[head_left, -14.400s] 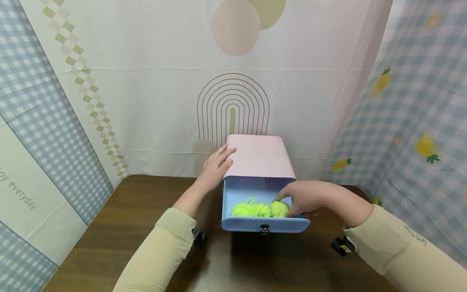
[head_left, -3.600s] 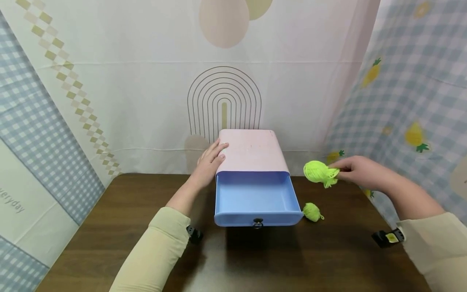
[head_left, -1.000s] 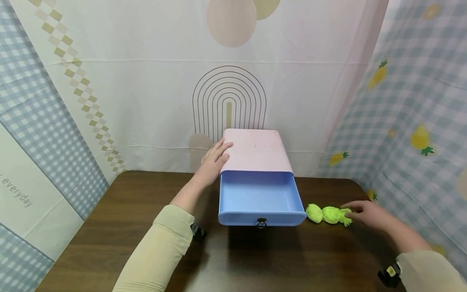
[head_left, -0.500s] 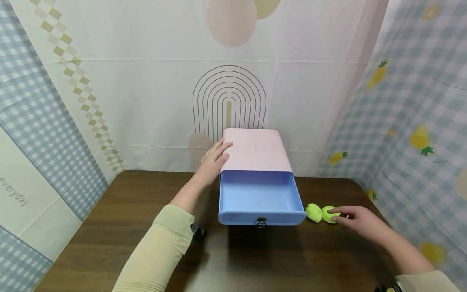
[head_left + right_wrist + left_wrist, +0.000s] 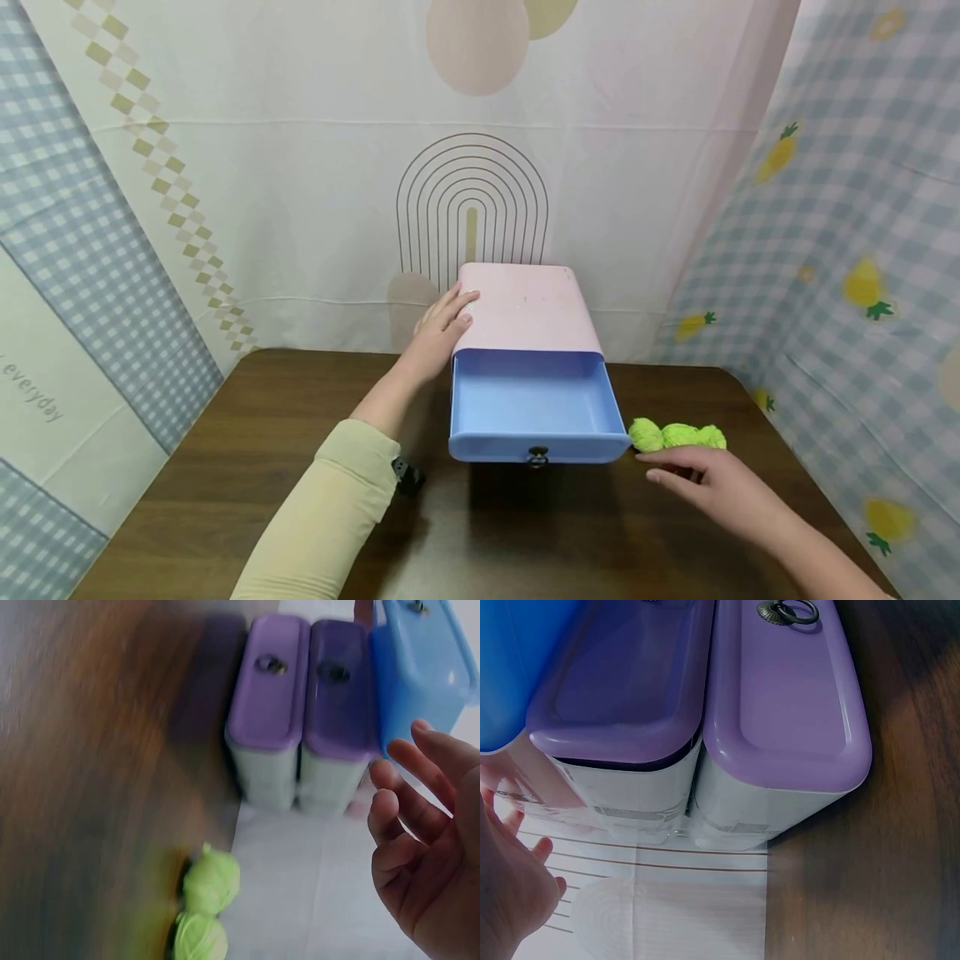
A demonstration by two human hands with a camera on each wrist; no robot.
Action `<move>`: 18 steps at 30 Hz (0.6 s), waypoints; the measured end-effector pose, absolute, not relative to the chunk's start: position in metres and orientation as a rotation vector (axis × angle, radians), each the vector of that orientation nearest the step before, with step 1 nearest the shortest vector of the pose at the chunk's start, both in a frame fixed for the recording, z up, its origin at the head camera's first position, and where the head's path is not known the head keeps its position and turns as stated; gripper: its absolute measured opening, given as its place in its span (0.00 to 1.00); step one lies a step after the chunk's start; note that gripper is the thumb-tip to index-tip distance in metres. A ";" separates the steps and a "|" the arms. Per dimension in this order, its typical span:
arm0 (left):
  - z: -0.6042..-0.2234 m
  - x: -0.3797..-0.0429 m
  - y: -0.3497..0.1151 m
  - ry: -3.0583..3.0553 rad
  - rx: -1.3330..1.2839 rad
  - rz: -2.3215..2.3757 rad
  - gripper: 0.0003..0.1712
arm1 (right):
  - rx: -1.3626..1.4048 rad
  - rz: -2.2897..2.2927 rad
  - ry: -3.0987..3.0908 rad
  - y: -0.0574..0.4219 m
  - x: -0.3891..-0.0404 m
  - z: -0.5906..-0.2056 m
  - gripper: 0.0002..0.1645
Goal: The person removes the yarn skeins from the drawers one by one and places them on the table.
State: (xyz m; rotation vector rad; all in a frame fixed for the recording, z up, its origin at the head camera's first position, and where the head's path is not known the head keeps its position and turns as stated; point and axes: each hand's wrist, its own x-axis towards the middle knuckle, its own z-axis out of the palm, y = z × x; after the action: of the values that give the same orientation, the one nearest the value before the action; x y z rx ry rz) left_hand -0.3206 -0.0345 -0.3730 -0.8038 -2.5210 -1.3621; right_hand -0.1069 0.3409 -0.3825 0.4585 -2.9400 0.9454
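Note:
A small chest with a pink top (image 5: 525, 308) stands at the back of the table, its light blue top drawer (image 5: 536, 400) pulled out and bare inside. My left hand (image 5: 437, 337) rests on the chest's left top edge, fingers stretched out. Lime-green balls of yarn (image 5: 678, 435) lie in a row on the table, right of the drawer front. Just in front of them hovers my right hand (image 5: 712, 487), holding nothing, its fingers loosely bent and pointing towards the drawer's right corner. The right wrist view shows that hand (image 5: 442, 855) with no object in it.
Two purple drawers (image 5: 787, 697) sit below the blue one, pushed in; one shows a thin dark gap at its edge. A ring pull (image 5: 537, 455) hangs on the blue drawer front. Behind the brown table (image 5: 337, 517) hangs a patterned cloth (image 5: 337, 208).
Earlier the yarn lay in the blue drawer; my right hand lifted balls out and set them down on the right. It has since released them and moved left towards the drawer. My left hand stayed.

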 end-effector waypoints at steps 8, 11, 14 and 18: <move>-0.373 -0.321 -0.033 -2.524 -0.801 -1.369 0.29 | 0.571 1.006 -2.878 0.316 -0.092 -0.377 0.11; -0.372 -0.320 -0.033 -2.522 -0.793 -1.369 0.29 | 0.644 1.041 -2.859 0.310 -0.091 -0.376 0.12; -0.373 -0.321 -0.033 -2.522 -0.784 -1.370 0.29 | 0.714 1.074 -2.830 0.303 -0.090 -0.377 0.13; -0.373 -0.321 -0.033 -2.510 -0.787 -1.377 0.29 | 0.750 1.149 -2.826 0.293 -0.091 -0.379 0.15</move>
State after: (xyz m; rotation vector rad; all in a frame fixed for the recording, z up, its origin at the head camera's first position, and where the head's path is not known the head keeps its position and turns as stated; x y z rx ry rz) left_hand -0.3213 -0.0334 -0.3734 -0.7871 -2.5104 -1.3771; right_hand -0.0910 0.2927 -0.3795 0.7497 -2.8264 1.1486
